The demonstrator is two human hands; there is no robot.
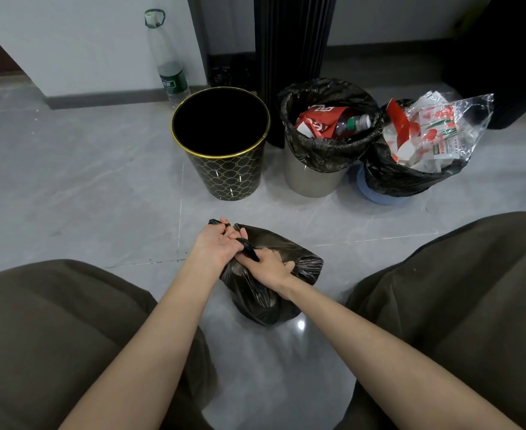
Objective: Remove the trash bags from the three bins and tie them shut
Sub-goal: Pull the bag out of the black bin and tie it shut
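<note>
A filled black trash bag (299,274) lies on the grey floor between my knees. My left hand (216,246) grips one twisted strand of the bag's mouth, and my right hand (269,268) grips the bag's top beside it. Behind stand three bins in a row. The black bin with gold pattern (227,175) holds no bag. The grey bin (311,178) has a black liner (320,153) with a red wrapper and a bottle inside. The blue bin (383,197) has a black liner (392,175) overflowing with clear and red-printed plastic wrappers.
A tall clear plastic bottle (167,63) stands against the white wall behind the patterned bin. A dark ribbed column (289,57) rises behind the bins, and a dark object (510,57) stands at the far right. My knees in dark trousers flank the bag.
</note>
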